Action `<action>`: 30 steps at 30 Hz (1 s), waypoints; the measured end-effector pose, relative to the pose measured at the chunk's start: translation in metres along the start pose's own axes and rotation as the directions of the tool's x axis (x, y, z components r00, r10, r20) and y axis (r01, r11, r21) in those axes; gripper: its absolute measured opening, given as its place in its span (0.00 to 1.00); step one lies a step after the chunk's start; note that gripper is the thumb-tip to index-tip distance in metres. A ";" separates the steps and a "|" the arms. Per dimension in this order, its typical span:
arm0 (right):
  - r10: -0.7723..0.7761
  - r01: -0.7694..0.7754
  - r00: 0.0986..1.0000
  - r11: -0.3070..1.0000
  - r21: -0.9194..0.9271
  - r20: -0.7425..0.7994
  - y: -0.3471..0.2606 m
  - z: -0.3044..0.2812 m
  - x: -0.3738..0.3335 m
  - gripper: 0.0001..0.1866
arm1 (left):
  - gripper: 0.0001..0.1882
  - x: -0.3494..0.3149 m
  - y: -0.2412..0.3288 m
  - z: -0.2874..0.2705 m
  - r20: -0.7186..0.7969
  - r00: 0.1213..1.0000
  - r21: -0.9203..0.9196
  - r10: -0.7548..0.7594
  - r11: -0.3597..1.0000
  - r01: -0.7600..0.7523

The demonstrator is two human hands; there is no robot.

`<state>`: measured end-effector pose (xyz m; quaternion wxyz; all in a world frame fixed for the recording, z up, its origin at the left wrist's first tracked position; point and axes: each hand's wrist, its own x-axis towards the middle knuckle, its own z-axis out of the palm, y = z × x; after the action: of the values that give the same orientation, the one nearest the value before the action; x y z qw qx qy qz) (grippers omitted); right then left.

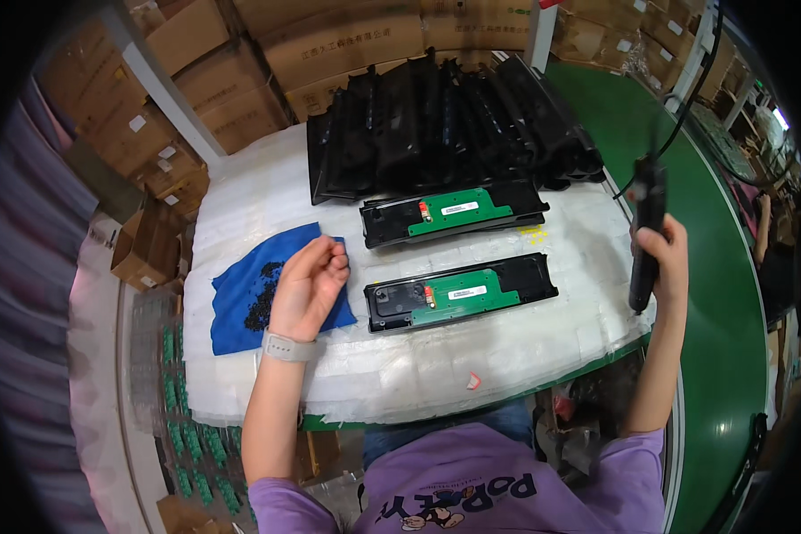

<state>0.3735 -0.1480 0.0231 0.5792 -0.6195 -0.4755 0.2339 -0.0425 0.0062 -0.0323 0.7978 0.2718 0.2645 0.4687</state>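
Panel with green circuit board [463, 295]: lying on the white-covered table [409, 374], in front of the person, between the two hands, neither touching it. Head view: black shell, board across its middle and right, white label on the board, small red part [429, 296] at the board's left end.

Right hand [671, 258]: wrapped round a black power screwdriver [648, 227], well right of the panel. Tool is near upright, lower end by the table's right edge; can't tell if it touches.

Left hand [310, 289]: fingers curled in, palm partly showing, over the right side of a blue cloth [231, 289]. Can't tell if anything is pinched in the fingertips. Pale wristband [289, 347] on that arm. Heap of small black pieces [262, 298] on the cloth, just left of the hand; too small to identify.

Second panel [454, 214], similar board, sits just behind the first. Pile of black panels [445, 125] behind that. Cardboard boxes [356, 40] beyond the table.
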 end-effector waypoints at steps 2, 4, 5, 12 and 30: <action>-0.112 0.095 0.993 0.930 0.356 0.025 -0.029 0.024 0.001 0.31 | 0.07 0.005 -0.009 0.025 0.069 0.997 0.081 -0.045 0.996 0.039; -0.194 0.112 0.979 0.756 0.645 0.057 -0.049 0.052 0.012 0.35 | 0.08 0.013 -0.016 0.038 0.073 0.996 0.181 -0.050 0.983 0.036; -0.239 0.086 0.965 0.680 0.728 0.110 -0.060 0.066 0.018 0.34 | 0.09 0.017 -0.019 0.040 0.148 0.984 0.163 -0.098 0.984 0.074; -0.484 -0.024 0.831 0.463 0.886 0.275 -0.107 0.136 0.040 0.25 | 0.10 0.009 -0.028 0.079 0.181 0.980 0.284 -0.082 0.958 0.028; -0.497 -0.058 0.801 0.492 0.869 0.335 -0.087 0.152 0.021 0.23 | 0.06 -0.010 -0.052 0.066 0.226 0.964 0.516 -0.138 0.857 0.002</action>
<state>0.2274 -0.0651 0.0773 0.6688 -0.0928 -0.5227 0.5204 0.0301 -0.0362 -0.0193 0.7409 0.5216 0.2845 0.3132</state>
